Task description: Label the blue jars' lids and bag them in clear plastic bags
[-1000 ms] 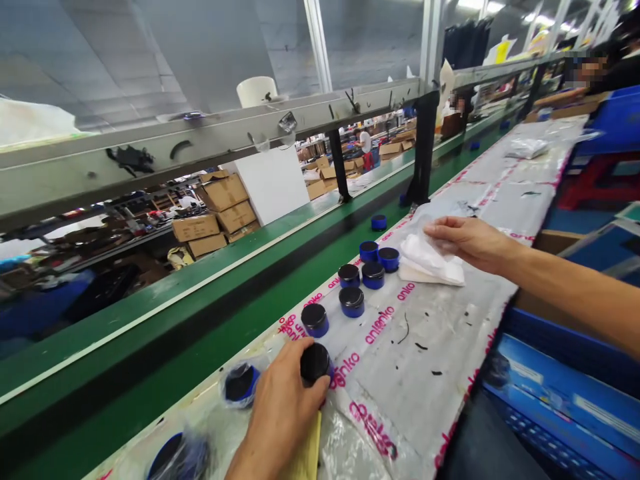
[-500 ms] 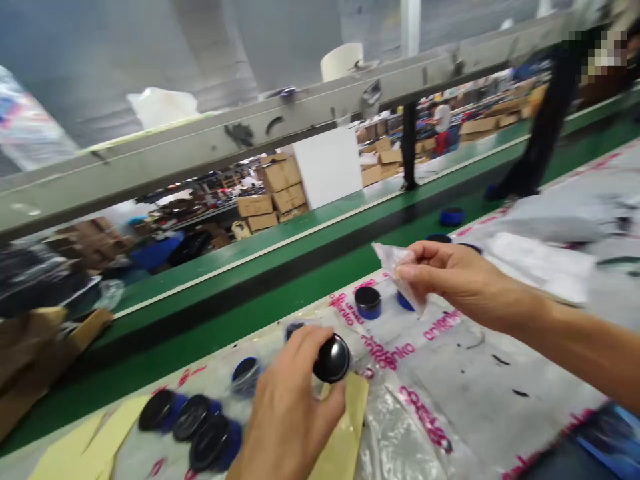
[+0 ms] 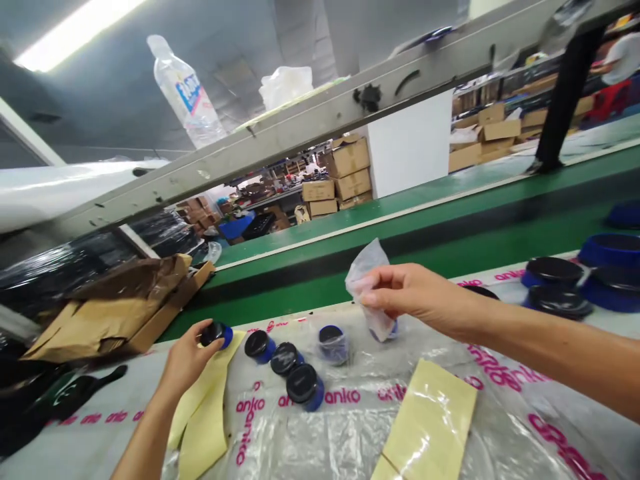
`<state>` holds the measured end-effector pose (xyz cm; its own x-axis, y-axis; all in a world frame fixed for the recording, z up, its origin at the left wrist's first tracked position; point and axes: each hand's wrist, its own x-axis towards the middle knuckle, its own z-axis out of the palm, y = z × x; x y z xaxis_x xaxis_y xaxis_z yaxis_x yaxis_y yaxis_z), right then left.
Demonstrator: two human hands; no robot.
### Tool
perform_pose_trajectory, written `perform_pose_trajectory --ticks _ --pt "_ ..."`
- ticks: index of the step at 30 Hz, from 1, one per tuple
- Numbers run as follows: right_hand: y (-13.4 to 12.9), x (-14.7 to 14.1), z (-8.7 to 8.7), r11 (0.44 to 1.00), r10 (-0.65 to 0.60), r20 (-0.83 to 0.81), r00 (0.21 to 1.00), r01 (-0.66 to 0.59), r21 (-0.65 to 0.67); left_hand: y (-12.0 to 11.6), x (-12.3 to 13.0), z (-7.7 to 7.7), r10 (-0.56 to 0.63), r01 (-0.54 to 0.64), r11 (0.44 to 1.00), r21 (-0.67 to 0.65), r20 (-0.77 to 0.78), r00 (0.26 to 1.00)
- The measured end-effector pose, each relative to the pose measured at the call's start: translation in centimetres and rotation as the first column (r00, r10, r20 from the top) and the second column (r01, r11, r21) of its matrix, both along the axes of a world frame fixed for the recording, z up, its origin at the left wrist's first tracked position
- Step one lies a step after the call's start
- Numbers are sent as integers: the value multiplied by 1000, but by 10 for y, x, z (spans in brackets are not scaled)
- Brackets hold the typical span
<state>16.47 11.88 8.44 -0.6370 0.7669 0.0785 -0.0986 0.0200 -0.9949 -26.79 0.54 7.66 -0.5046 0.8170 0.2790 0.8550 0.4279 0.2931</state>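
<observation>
My left hand (image 3: 187, 357) is shut around a blue jar with a black lid (image 3: 217, 335), above a pale yellow sheet (image 3: 203, 413). My right hand (image 3: 413, 297) pinches a small transparent plastic bag (image 3: 361, 277) between thumb and fingers. Just below that bag, a bagged blue jar (image 3: 385, 330) is partly hidden by it. Several black-lidded blue jars (image 3: 285, 358) stand between my hands, next to a jar in clear wrap (image 3: 333, 345). More black-lidded jars (image 3: 557, 301) sit at the right. A second yellow sheet (image 3: 430, 420) lies on the pink-printed plastic table cover (image 3: 300, 433).
A green conveyor belt (image 3: 400, 227) runs behind the table under a grey metal rail (image 3: 300, 120). A torn cardboard box (image 3: 115, 307) and black wrapped bundles (image 3: 65, 267) lie at the left. Cardboard boxes (image 3: 347, 167) are stacked beyond, and a person (image 3: 623, 67) sits far right.
The view has swung left. My left hand has moved left with the jar, and my right hand has carried the small bag left over the table. A yellow sheet now lies flat in front.
</observation>
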Motion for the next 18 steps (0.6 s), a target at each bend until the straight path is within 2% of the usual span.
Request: perform_pose_trajectory --ticks 6,10,12,14,15,18 --pt "11 -73 2 994 94 -35 995 -96 -55 1 -16 -26 -114 118 993 -9 196 974" --pt "13 -110 0 990 136 -31 990 -137 -42 -8 -8 -27 -127 92 986 137 270 955" --pt "12 -127 -4 988 153 -30 988 -154 -21 -12 12 -20 -126 49 965 256 290 949" --pt "11 -143 -9 984 178 -37 983 -178 14 -15 45 -11 -131 2 940 342 353 926" --pt "9 -150 -11 982 189 -42 981 -188 27 -15 65 -7 -154 -7 933 361 414 897" --pt "2 -166 -17 976 217 -53 975 -215 44 -11 119 -3 -323 107 925 365 605 728"
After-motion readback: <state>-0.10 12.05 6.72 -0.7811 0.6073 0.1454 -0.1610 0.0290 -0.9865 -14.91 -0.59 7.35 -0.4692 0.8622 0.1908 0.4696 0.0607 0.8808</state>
